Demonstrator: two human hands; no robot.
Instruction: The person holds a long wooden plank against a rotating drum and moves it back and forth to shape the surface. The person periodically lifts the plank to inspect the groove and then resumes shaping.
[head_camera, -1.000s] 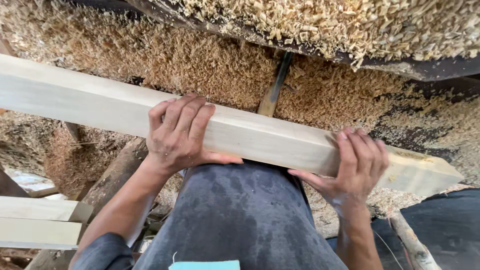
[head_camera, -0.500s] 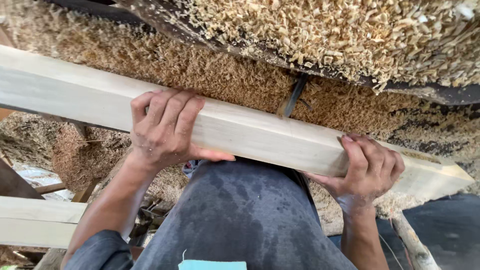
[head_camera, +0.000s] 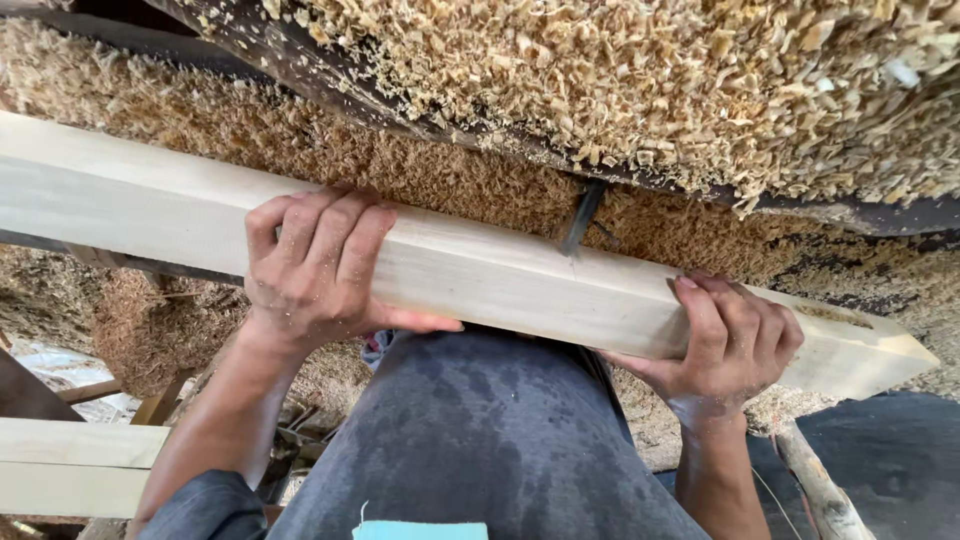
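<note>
Pale wood beam – left hand & right hand both clamped round it, sawdust behind.

Wooden beam pale cream, faint straight grain. Wood shavings tan to golden-brown. Shirt dark grey, mottled; small teal patch noted.

Small pale turquoise rectangular label at bottom edge, on grey garment

Your pale wooden beam runs off the left edge, your left hand and right hand cover parts of it, and wood shavings bury the worktop beyond.
</note>
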